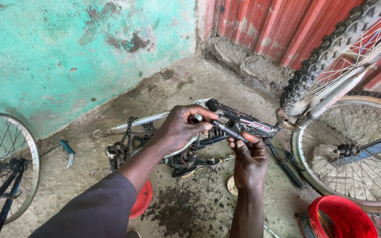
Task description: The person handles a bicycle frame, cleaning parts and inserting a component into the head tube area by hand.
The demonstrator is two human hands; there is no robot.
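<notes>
A stripped bicycle frame (243,119) lies on the concrete floor, with a coil spring shock (214,133) and a loose chain (126,132) at its left end. My left hand (181,128) grips the frame by the shock, thumb over a dark metal rod tool (228,130). My right hand (248,161) pinches the lower end of that same rod from below. Both hands meet over the middle of the frame.
A folding hex key set (68,152) lies by the turquoise wall. A spoked wheel (5,163) stands at the left. Two bicycle wheels (353,150) lean against the red corrugated door at right. A red bucket (342,218) and a red lid (142,200) sit near me.
</notes>
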